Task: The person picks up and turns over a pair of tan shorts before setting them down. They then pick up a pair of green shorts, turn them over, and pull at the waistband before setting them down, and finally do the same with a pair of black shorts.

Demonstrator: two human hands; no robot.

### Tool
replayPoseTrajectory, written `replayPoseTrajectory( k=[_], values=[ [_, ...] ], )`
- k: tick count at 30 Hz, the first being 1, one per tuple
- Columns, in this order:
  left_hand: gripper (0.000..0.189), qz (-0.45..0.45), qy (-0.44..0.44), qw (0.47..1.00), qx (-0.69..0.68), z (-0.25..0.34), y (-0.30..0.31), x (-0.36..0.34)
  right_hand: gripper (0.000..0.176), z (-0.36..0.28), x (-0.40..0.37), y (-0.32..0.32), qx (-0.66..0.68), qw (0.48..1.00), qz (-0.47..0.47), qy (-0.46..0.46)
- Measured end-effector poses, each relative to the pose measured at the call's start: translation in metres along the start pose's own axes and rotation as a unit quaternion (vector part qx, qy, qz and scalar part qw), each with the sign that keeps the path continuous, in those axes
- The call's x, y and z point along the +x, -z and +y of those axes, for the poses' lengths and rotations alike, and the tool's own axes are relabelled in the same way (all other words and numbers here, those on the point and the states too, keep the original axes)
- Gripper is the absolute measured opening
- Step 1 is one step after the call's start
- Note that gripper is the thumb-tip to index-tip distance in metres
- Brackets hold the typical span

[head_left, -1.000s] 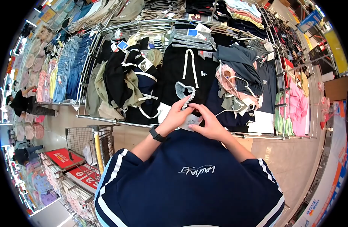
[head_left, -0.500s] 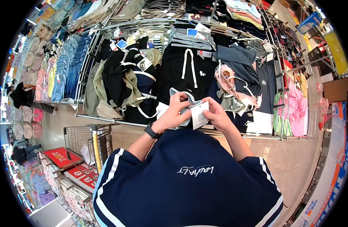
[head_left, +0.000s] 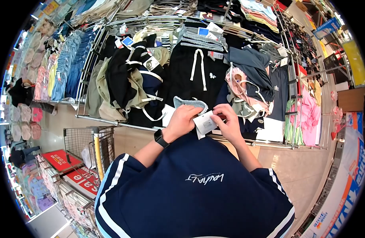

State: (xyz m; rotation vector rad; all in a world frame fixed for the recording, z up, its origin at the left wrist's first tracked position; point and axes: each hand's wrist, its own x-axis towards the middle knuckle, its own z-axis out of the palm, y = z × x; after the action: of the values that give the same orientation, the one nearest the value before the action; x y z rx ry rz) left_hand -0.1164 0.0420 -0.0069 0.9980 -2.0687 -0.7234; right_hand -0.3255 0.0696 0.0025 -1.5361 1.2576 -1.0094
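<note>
My left hand [head_left: 181, 122], with a dark watch on its wrist, is closed on a grey garment [head_left: 187, 102] whose ribbed edge shows above the fingers. A white tag [head_left: 205, 123] hangs beside it, tilted, with small print too fine to read. My right hand [head_left: 227, 120] pinches the tag's right edge between thumb and fingers. Both hands are close in front of my chest, over the near rail of the display. Just beyond them lie black pants [head_left: 192, 75] with a white drawstring.
Crumpled black and olive clothes [head_left: 125, 79] lie left on the metal-railed display, grey and pink ones [head_left: 250, 75] right. Folded grey garments [head_left: 200, 39] are stacked behind. A wire cart [head_left: 89, 144] stands at my left, near red sale signs [head_left: 81, 180]. A person [head_left: 22, 93] is at far left.
My left hand has lowered and turned, its fingers now folded over the grey garment. The tag has tilted and shifted slightly left, with my right hand still at its edge.
</note>
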Motion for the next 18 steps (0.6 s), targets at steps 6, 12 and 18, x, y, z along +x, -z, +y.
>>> replayPoseTrajectory(
  k=[6, 12, 18],
  values=[
    [0.022, 0.03, 0.055, 0.997, -0.051, -0.004, -0.006, 0.0, 0.01, 0.002, 0.001, 0.0, 0.245, 0.962, 0.003, -0.118],
    [0.013, 0.082, 0.043, 0.995, -0.044, 0.005, -0.008, 0.001, 0.014, -0.011, 0.02, 0.002, 0.376, 0.888, 0.112, -0.24],
    [0.018, 0.011, 0.009, 1.0, -0.015, -0.005, -0.011, -0.006, 0.012, -0.006, 0.035, 0.002, 0.316, 0.928, 0.062, -0.188]
  ],
)
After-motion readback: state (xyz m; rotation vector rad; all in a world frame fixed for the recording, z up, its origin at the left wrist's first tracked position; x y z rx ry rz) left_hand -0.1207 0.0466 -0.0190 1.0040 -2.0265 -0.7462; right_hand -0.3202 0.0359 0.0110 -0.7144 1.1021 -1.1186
